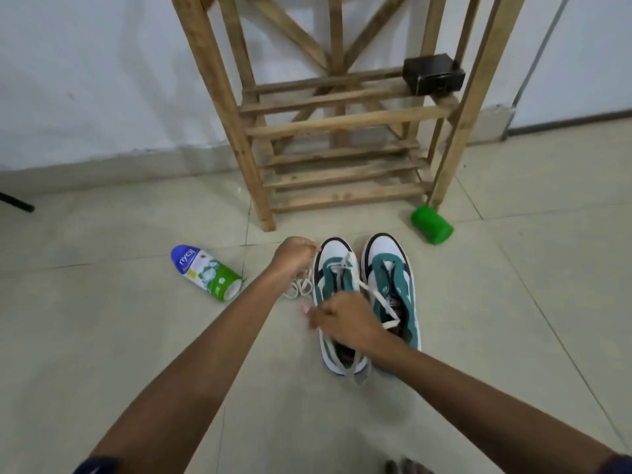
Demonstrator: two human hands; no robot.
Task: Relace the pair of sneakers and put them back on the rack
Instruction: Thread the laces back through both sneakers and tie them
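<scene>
The left hand (294,256) has its fingers curled round a run of white lace (343,265), drawn out to the left near the toe of the left sneaker (337,302). The right hand (345,319) lies across the middle of that same shoe, fingers bent over the lace there — whether they pinch it or only press it down I cannot tell, since the back of the hand hides them.

Both sneakers stand side by side on the tiled floor (136,336), toes pointing far, just in front of the wooden rack (342,121). The left one has lace crossing its front eyelets, with loose ends trailing over its near end and a slack tangle on the floor to its left, so its lacing looks begun but well short of finished. The right sneaker (393,289) shows no lace threaded through its own eyelets; only a strand from its neighbour lies slanted over it.

By my judgement the task is in its early part — most of one shoe, all of the other, and the return to the rack are left. The rack's lower slats hold only a dark box (433,73) at the far right. A powder bottle (205,271) lies on the floor to the left, and a green cup (431,224) lies by the rack's right leg.
</scene>
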